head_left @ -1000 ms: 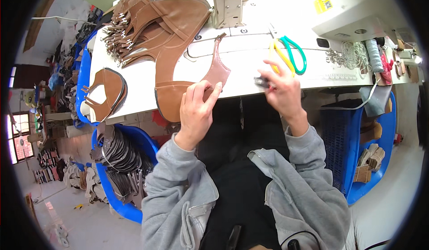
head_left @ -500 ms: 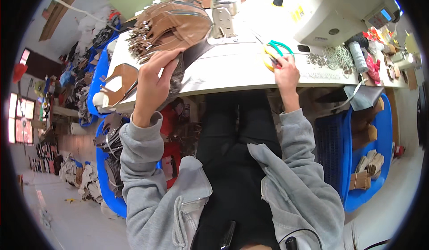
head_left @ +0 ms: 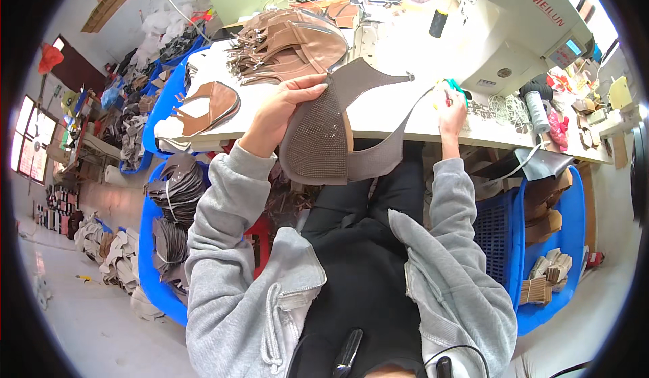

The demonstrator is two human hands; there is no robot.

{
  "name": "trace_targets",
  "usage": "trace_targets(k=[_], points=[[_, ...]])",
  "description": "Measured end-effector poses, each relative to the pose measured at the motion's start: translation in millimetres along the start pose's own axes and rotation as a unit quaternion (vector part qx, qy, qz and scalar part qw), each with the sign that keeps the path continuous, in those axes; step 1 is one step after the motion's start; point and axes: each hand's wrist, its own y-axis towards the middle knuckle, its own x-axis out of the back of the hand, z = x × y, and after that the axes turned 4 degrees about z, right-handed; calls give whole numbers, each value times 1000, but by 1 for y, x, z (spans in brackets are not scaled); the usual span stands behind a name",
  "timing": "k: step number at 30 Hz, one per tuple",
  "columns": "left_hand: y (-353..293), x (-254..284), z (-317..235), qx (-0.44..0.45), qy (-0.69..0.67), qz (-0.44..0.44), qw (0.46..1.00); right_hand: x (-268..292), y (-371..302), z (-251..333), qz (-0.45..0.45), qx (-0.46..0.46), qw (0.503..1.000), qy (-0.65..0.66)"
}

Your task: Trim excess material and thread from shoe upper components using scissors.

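My left hand (head_left: 289, 104) pinches the top edge of a grey-brown shoe upper (head_left: 318, 138), which hangs over the table's front edge. Small shiny stones cover its rounded toe part, and two plain straps curve off to the right. One strap tip reaches close to my right hand (head_left: 451, 113); whether they touch, I cannot tell. Closed fingers of that hand hold scissors with green and yellow handles (head_left: 457, 88), their blades hard to make out. Behind the upper lies a pile of brown shoe uppers (head_left: 304, 43), and one more brown upper (head_left: 211, 107) rests at the table's left end.
A sewing machine (head_left: 520, 33) stands at the right, with a black thread spool (head_left: 438, 24) beside it. Tangled pale cord (head_left: 508, 109) lies on the white table (head_left: 389, 117). Blue baskets (head_left: 551, 310) with cut pieces flank my legs.
My left hand has brought the shoe upper rightward and turned it, so its stone-covered face and straps show. My right hand, still holding the scissors, has shifted slightly right. The view has shifted too.
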Motion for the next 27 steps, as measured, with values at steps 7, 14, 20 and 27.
trace_targets(k=[7, 14, 20, 27], points=[[43, 26, 10, 51, -5, -18, 998, 7, 0, 5, -13, -7, 994, 106], [95, 30, 2, 117, 7, 30, 993, 24, -4, 22, 19, -6, 987, 159], [133, 13, -29, 87, 26, 81, 993, 56, 53, 98, 50, 253, 964, 59], [165, 12, -52, 101, 28, 77, 992, 37, 116, 120, 170, 335, 924, -68]])
